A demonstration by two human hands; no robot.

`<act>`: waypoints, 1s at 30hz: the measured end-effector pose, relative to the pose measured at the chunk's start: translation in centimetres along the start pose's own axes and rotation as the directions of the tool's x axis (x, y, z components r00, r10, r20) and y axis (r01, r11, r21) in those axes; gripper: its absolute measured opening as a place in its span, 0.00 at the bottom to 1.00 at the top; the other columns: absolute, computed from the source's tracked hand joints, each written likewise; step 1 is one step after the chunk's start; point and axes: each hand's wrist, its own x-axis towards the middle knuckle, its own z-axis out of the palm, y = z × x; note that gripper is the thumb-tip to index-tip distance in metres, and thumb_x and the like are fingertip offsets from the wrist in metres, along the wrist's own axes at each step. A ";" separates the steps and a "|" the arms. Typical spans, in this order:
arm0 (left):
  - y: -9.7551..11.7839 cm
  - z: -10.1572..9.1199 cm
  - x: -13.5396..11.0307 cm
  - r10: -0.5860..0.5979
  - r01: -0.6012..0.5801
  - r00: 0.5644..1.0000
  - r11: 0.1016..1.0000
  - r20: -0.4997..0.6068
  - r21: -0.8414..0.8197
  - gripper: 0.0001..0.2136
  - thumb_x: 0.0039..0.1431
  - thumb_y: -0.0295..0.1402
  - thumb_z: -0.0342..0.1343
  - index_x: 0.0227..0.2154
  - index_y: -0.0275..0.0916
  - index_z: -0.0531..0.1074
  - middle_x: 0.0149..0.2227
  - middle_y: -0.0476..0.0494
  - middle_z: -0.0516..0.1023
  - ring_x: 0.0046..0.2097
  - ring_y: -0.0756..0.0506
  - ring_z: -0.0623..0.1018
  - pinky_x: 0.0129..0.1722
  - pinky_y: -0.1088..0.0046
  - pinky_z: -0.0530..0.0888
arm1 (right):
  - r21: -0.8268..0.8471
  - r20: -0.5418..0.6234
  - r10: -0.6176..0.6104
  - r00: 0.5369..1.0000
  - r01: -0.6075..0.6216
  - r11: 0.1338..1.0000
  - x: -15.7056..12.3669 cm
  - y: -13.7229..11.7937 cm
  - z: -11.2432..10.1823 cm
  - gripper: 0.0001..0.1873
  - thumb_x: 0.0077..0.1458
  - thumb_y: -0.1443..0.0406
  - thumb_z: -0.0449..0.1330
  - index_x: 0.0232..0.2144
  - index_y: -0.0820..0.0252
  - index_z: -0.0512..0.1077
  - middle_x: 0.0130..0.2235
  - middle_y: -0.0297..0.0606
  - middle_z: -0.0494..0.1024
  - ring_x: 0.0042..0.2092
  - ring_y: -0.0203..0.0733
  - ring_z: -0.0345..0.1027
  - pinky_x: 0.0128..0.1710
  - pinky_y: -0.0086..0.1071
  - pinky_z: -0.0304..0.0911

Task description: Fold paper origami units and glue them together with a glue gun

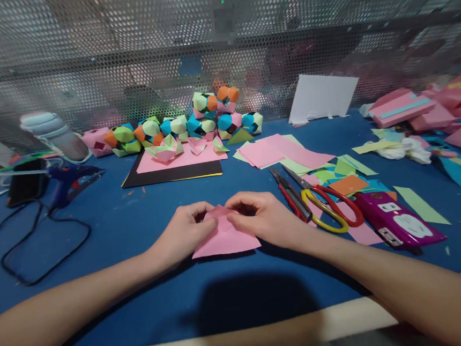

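A pink sheet of paper [226, 240], creased near its far edge, is held just above the blue table. My left hand [189, 228] pinches its left side, thumb on top and fingers curled behind. On the other side my right hand [256, 219] grips the paper the same way, its thumb near the middle. The two thumbs are close together but apart. Right of my right hand lie a red and black box cutter [291, 197] and scissors [324, 200] with red and yellow handles.
Behind stand several folded paper balls [178, 126] and a black sheet [174, 172] under pink paper. Left are a blue glue gun [67, 182], its cord and a bottle [56, 137]. Right lie pink sheets [280, 150], a purple device [400, 220] and paper scraps [419, 205].
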 end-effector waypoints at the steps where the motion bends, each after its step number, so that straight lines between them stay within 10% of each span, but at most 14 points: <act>1: 0.0 -0.1 0.1 -0.003 0.003 1.000 1.000 -0.009 -0.005 0.09 0.45 0.33 0.51 0.26 0.37 0.75 0.23 0.52 0.72 0.25 0.51 0.67 0.24 0.78 0.62 | -0.007 -0.007 -0.039 0.999 0.039 0.999 0.0 0.1 0.0 0.07 0.50 0.73 0.55 0.30 0.61 0.73 0.28 0.31 0.74 0.29 0.32 0.64 0.29 0.26 0.59; 16: 0.6 -0.7 0.1 0.014 -0.014 1.000 0.999 0.004 -0.037 0.10 0.47 0.32 0.52 0.28 0.38 0.77 0.28 0.49 0.79 0.28 0.49 0.72 0.27 0.77 0.66 | -0.223 0.115 -0.477 0.872 0.490 0.843 0.0 0.7 -1.1 0.16 0.53 0.76 0.51 0.39 0.60 0.74 0.36 0.41 0.75 0.37 0.36 0.70 0.37 0.29 0.67; 30: 0.8 -1.0 0.1 0.111 -0.113 0.992 0.993 0.052 0.034 0.10 0.48 0.36 0.58 0.31 0.36 0.74 0.31 0.46 0.78 0.32 0.48 0.74 0.31 0.74 0.69 | -0.228 0.111 -0.476 0.872 0.489 0.842 -0.3 0.2 -0.6 0.14 0.55 0.74 0.52 0.42 0.64 0.74 0.38 0.44 0.74 0.38 0.38 0.69 0.39 0.31 0.67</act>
